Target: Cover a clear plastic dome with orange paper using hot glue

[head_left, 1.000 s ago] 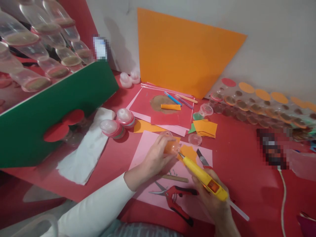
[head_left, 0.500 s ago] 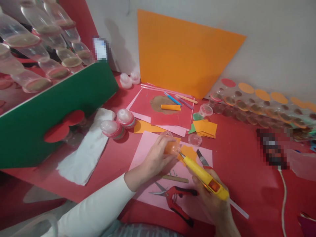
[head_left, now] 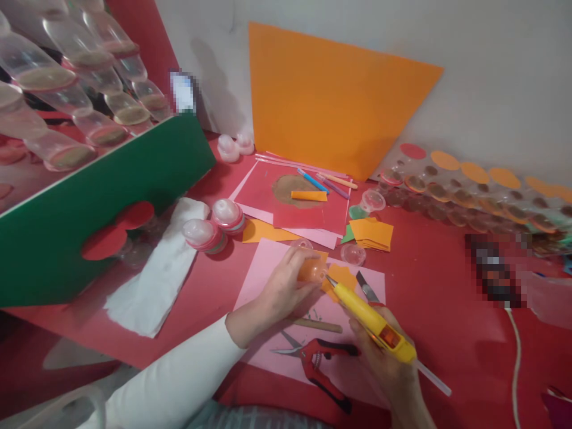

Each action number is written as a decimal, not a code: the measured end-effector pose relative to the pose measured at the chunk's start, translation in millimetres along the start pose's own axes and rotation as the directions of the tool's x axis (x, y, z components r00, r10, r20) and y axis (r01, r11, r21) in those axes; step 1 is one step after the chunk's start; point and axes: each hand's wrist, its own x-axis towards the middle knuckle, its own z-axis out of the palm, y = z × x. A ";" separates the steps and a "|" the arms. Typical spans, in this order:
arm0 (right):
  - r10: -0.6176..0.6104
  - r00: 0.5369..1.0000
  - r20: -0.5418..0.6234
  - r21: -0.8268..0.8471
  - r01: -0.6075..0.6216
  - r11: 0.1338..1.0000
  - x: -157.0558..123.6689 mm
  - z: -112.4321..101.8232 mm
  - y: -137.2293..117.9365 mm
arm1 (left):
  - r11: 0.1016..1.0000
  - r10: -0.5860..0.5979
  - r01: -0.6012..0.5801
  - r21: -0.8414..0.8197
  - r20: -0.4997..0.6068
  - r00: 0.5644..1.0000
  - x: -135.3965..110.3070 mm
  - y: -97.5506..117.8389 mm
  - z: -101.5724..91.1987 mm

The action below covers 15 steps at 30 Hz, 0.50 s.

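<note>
My left hand (head_left: pixel 283 285) is closed round a small clear plastic dome with orange paper (head_left: pixel 311 269), holding it down on a pink sheet (head_left: pixel 268 271). My right hand (head_left: pixel 384 363) grips a yellow glue gun (head_left: pixel 373 325), and its nozzle touches the dome's right edge. An orange cut-out (head_left: pixel 342 277) lies under the nozzle. Red-handled scissors (head_left: pixel 319 357), a wooden stick (head_left: pixel 319 325) and a craft knife (head_left: pixel 367 289) lie on the sheet close to both hands.
A green board (head_left: pixel 102 202) with red discs leans at the left, with clear bottle ends above it. An orange sheet (head_left: pixel 330 89) stands against the wall. Red and pink papers with pens (head_left: pixel 313 179), orange squares (head_left: pixel 372 232), domes (head_left: pixel 214 223), white cloth (head_left: pixel 156 268) and a cord (head_left: pixel 516 357) surround me.
Both hands hold almost the same pose. The view has shifted slightly downward; the glue gun nozzle stays against the dome.
</note>
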 end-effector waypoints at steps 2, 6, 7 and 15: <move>0.005 1.000 0.004 0.003 -0.005 1.000 0.2 0.1 0.0 | 1.000 0.003 -0.003 -0.004 0.002 1.000 0.4 0.2 -0.1; 0.017 1.000 0.009 0.007 -0.017 1.000 0.6 0.0 -0.4 | 1.000 -0.027 0.027 0.003 0.005 1.000 1.4 0.9 -0.8; 0.017 1.000 0.016 0.013 -0.017 1.000 0.8 -0.4 -0.7 | 1.000 -0.030 0.030 0.006 0.006 1.000 1.5 1.2 -1.2; -0.002 0.997 0.074 0.054 -0.002 0.999 5.4 -3.9 -8.6 | 0.998 -0.058 0.058 0.017 0.018 0.998 0.5 1.8 -3.0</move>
